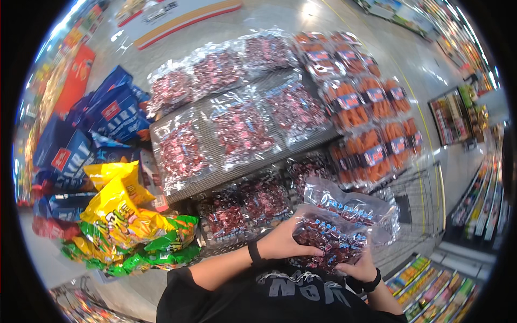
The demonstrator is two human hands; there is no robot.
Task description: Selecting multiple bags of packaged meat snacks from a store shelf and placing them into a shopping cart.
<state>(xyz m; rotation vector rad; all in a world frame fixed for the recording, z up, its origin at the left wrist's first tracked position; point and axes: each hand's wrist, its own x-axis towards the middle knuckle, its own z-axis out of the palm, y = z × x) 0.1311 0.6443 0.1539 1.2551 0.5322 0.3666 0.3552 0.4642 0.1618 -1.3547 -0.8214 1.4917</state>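
A clear plastic bag of small dark red pieces [331, 239] is held close to my chest, with pale blue printing on its front. My left hand [283, 240] grips its left side, thumb across the front. My right hand [361, 267] has hold of the lower right corner. Directly behind it is a second clear bag [344, 200] of the same kind; whether my fingers also hold that one is hidden. Similar bags [245, 129] lie in rows on a dark stepped rack [215, 183] ahead, with more bags [264, 199] on the lower tier nearest me.
Packs of orange-brown sticks [371, 153] fill the rack's right end. At left stand blue bags [70, 153], with yellow snack bags [121, 199] and green ones [172, 234] nearer. A wire cart or rack [420, 199] is at right. Store shelves [476, 199] line the far right.
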